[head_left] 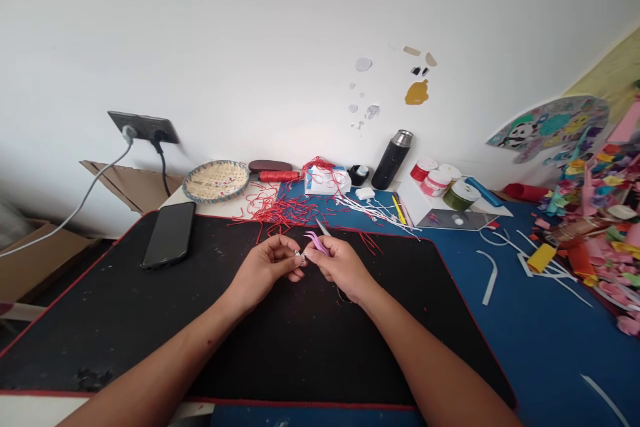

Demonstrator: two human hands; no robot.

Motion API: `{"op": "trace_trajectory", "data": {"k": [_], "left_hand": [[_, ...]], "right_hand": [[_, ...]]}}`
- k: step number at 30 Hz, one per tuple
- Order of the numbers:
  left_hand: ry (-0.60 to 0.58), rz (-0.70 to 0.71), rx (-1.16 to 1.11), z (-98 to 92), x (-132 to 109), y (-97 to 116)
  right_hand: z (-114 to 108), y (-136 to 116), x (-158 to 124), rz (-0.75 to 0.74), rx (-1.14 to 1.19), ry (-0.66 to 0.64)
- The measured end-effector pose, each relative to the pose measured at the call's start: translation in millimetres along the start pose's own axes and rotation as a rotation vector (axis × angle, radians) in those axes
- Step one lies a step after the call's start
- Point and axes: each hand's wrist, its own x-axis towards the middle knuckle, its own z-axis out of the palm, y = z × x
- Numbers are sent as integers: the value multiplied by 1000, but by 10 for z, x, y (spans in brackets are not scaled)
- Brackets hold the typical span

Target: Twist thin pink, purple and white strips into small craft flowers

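Over the middle of the black mat, my left hand [273, 265] pinches a small white, knotted-looking piece [301, 256] between thumb and fingers. Its exact kind is too small to make out. Close beside it, my right hand [345, 268] is closed around purple curved-tip tweezers [317, 243], whose points face up and left. The right fingertips meet the white piece. A pointed silver blade [323, 227] shows just behind the right hand; whether it is held or lying there I cannot tell. A thin dark loop [342, 295] shows beneath the right wrist.
Cut red cords [285, 208] and white strips [383, 211] lie behind the mat [280, 360]. A woven basket [216, 181], phone [169, 235], black flask [392, 160] and ribbon spools [436, 183] surround it. Colourful paper pieces [600, 233] pile up at right.
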Motion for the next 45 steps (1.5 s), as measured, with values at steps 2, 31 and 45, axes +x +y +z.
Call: {"op": "trace_trajectory", "data": {"k": [2, 31, 45], "left_hand": [[-2, 23, 30, 6, -3, 8], [-8, 63, 57, 29, -13, 61], [-20, 35, 43, -9, 7, 15]], "right_hand": [[5, -12, -5, 18, 36, -7], [28, -5, -12, 23, 48, -32], [9, 45, 2, -38, -168, 40]]}}
